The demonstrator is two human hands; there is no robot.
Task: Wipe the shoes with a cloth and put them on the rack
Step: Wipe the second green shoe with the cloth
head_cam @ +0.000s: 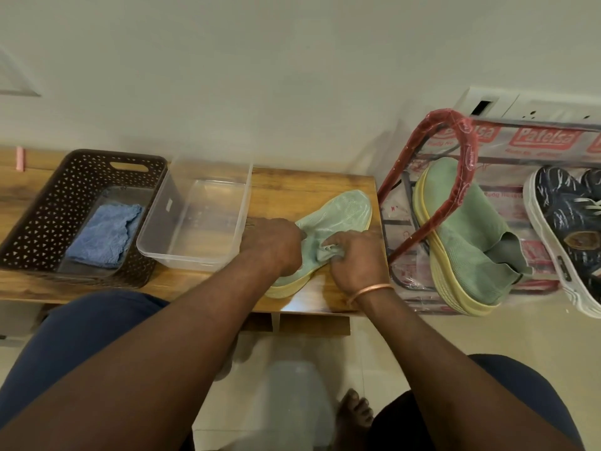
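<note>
The fingers (341, 243) of my right hand (357, 260) bunch a pale cloth (327, 252) against the mint knit shoe (341, 213). My left hand (273, 245) grips its collar and pins it on the wooden surface (292, 187). I judge I'm mid-wipe. Next I should rub toward the toe, then lift it to the red-framed rack (468, 151) beside its mate (465, 236). The knit is soft and the sole pale yellow.

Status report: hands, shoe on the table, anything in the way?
Left hand grips green shoe on table. Right hand holds pale cloth to it. Matching shoe already on rack. Path to rack looks clear.
</note>
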